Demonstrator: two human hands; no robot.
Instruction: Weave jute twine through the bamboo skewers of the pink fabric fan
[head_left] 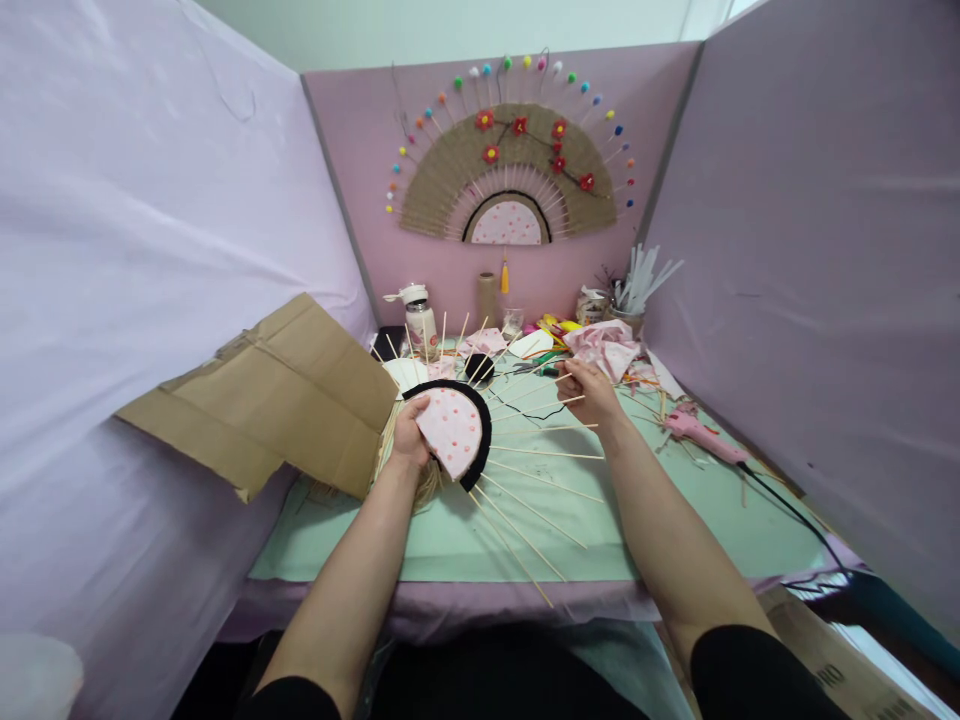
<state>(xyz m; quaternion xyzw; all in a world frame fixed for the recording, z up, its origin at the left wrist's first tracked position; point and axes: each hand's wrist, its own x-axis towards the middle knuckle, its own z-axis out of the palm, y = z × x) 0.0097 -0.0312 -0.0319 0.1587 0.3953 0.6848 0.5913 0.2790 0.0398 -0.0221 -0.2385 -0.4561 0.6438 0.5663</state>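
In my left hand (pixel 410 434) is a half-finished fan: a half-disc of pink-dotted white fabric (pixel 452 430) with a thick black rim (pixel 484 440). Thin wooden sticks (pixel 544 452) spread out from that rim in a half circle. The thumb lies on the fabric face while the other fingers are behind it. My right hand (pixel 592 395) is closed, fingertips pinched around the outer end of one stick on the right side. A black cord (pixel 529 416) lies near that hand and leads towards a dark round ball (pixel 480 369) behind the fan.
A large folded cardboard sheet (pixel 300 400) leans on the left. A pink glue gun (pixel 705 433) with a black cable lies right. Behind are a bottle (pixel 420 318), a brown roll (pixel 487 296), crumpled pink fabric (pixel 604 345) and glue sticks (pixel 643 280). A finished fan (pixel 435 190) hangs on the back panel.
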